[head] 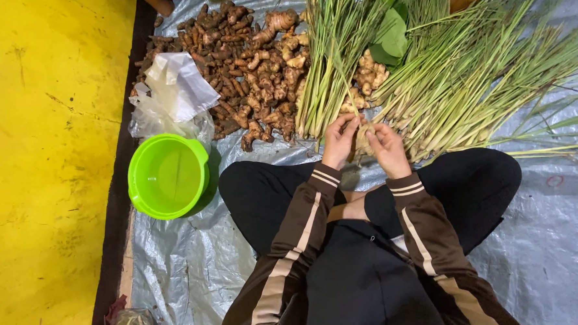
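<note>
Silver plastic sheet (552,248) covers the ground w/ a yellow floor (42,160) running along one side; sheet likely keeps the produce off the dirt. Person sits cross-legged on it, black trousers, brown jacket w/ cream stripes, everything fanned out in front within arm's reach.

Biggest heap: lemongrass stalks (480,76), root ends pointing toward the person, leafy tips away, so ends are easy to grab. A second lemongrass bundle (330,57) stands nearer centre, same way round. Beside it a brown root pile (232,61), turmeric or ginger type, w/ paler ginger pieces (370,78) tucked between the two grass lots under a green leaf (390,34).

Green plastic bucket (167,176) sits beside the person's knee, just beside the roots. Clear plastic bags (175,89) lie bunched on the root pile's edge, touching the bucket rim.

Left hand (337,143) & right hand (387,148) meet close together at the grass root ends, fingers curled in, pinching a few pale stalks (364,134) between them. Exact grip too small to tell.
</note>
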